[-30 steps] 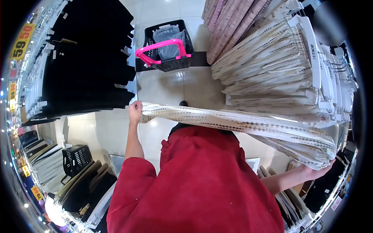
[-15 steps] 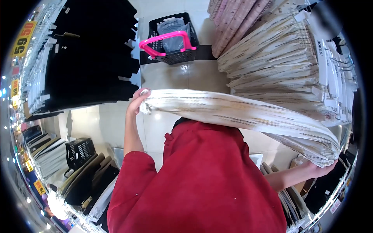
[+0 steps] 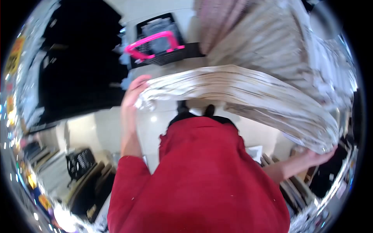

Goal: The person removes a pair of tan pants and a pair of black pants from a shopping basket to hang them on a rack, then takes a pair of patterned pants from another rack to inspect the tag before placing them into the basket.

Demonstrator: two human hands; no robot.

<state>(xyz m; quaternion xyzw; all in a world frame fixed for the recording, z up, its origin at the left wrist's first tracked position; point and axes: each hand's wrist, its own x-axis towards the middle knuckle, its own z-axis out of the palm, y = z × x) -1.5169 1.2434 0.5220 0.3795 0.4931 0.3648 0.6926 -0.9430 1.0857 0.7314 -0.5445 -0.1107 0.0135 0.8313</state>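
Observation:
A long white garment with brown dashed stripes [image 3: 233, 83] stretches across the view in front of my body, sagging in a curve. My left hand [image 3: 136, 89] is closed round its bunched left end. At the far right, my right hand [image 3: 320, 155] holds the folded right end from below, its fingers partly hidden by the cloth. Behind the garment hangs a dense row of similar striped garments [image 3: 268, 42]. The picture is blurred by motion.
Black garments [image 3: 81, 58] hang at the left. A black basket with a pink handle [image 3: 167, 58] stands on the floor ahead, grey cloth inside. Pink garments [image 3: 219, 23] hang at the top. Another black basket [image 3: 80, 163] and more racked clothes are at the lower left.
Both hands and the garment have shifted upward or stayed near the same height, with the cloth arching more in the middle. The view has moved, and my shoes now show below the garment.

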